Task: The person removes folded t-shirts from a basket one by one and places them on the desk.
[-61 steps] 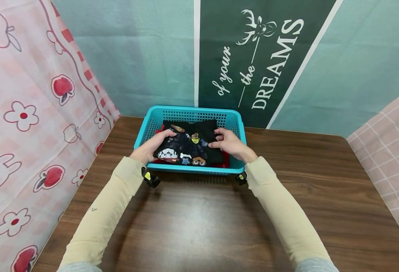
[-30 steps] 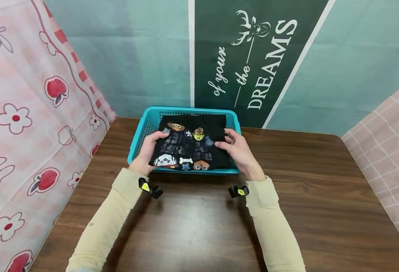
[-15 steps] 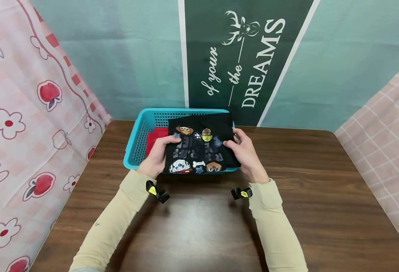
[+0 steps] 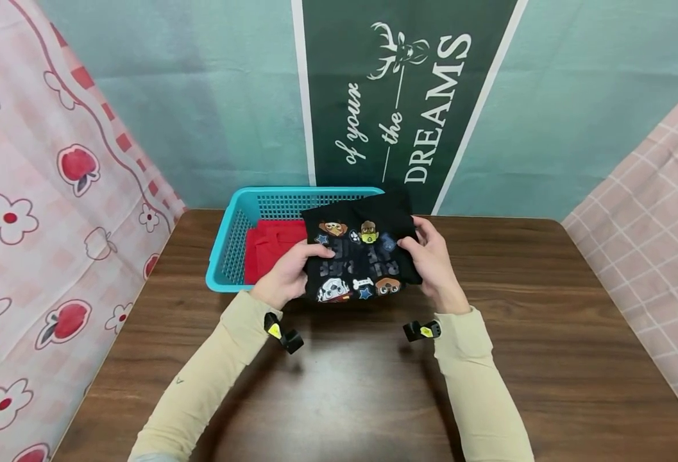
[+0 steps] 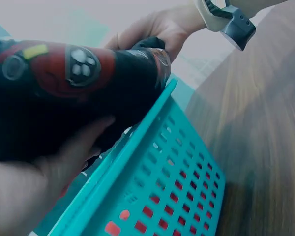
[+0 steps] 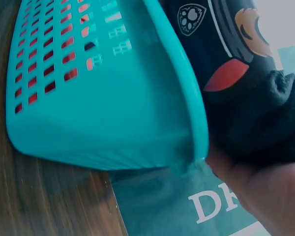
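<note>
Fingers (image 4: 424,226) of both hands closed on a black printed cloth (image 4: 353,212), gripping it by its two side edges. Cloth held up over the right part of a turquoise basket (image 4: 304,190), reaching past its near rim; could not tell whether it touched the rim. Setting: dark brown wood-grain tabletop (image 4: 546,308), a patch of glare near the person. Behind, teal hanging (image 4: 200,128) with a dark green panel (image 4: 330,58), white edging, deer head, lettering including "DREAMS". Left side, pink curtain (image 4: 24,183) with apples and flowers; right side, pink gridded cloth (image 4: 673,170). Basket rectangular, plastic-looking, walls pierced in a grid, smooth rim. Red cloth (image 4: 269,250) lay inside, flat, creased. Black cloth soft, folded roughly square; cartoon dog faces, bone, stars, faint dark lettering. Left hand (image 4: 283,276) and right hand (image 4: 435,260) both had thumbs on top, other fingers mostly hidden beneath. Forearms in cream sleeves (image 4: 485,391) angled inward; black camera (image 4: 283,333) on the left wrist.
</note>
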The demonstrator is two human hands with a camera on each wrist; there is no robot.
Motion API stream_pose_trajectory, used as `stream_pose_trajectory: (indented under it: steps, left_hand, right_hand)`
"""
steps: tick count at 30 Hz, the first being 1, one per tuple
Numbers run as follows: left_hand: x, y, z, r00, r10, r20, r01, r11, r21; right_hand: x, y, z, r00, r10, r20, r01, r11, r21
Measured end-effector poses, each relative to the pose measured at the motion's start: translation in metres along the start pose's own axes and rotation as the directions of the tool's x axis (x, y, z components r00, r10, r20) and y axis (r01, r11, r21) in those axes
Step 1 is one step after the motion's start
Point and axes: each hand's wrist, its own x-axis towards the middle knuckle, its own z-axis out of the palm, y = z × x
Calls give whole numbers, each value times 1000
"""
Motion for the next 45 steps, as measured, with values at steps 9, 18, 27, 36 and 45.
stream_pose_trajectory:
  steps: [9, 18, 27, 36, 45]
  left_hand:
    - [11, -8, 18, 997, -44, 59, 39, 996, 86]
    - [24, -17, 44, 993, -60, 105, 39, 980, 197]
    - [36, -30, 67, 990, -58, 126, 24, 966, 256]
    - [47, -46, 88, 993, 12, 121, -51, 945, 322]
    - [56, -66, 104, 985, 67, 159, -113, 947, 302]
  right_hand:
    - [-7, -6, -23, 997, 7, -83, -2, 999, 53]
    - [-13, -8, -46, 988, 27, -149, -12, 995, 101]
    - [-19, -8, -68, 977, 44, -209, -6, 984, 179]
    - [-25, -6, -93, 968, 53, -246, 8, 970, 243]
    - [-31, 1, -118, 941, 75, -329, 31, 951, 307]
